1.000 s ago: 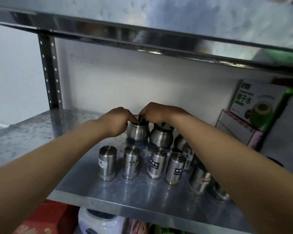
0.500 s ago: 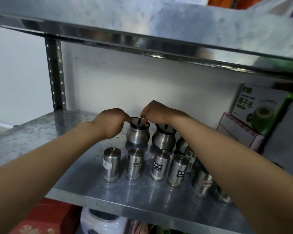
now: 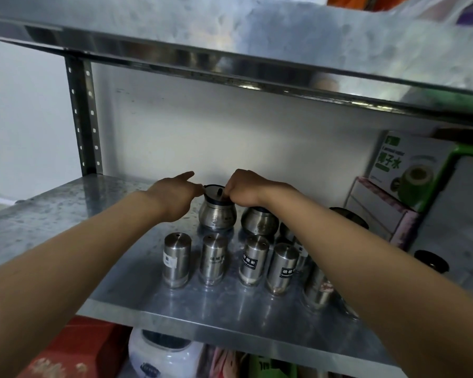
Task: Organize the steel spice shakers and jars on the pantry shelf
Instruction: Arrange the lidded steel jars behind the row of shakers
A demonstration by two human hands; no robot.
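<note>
The steel shelf (image 3: 66, 214) carries all the things; at its right stands a green box (image 3: 410, 170); four shakers (image 3: 176, 259) stand in a row near the front edge; behind them, near the wall, stand two round jars, and the left jar (image 3: 216, 214) is between both hands; the left hand (image 3: 175, 195) touches the jar's rim, its grip spread with the index finger straight; the right hand (image 3: 246, 188) has its grip curled, pinching the lid knob (image 3: 219, 192).

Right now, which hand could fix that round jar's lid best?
Probably the right hand: its curled fingers already pinch at the lid of the round steel jar. The left hand only touches the rim.
</note>
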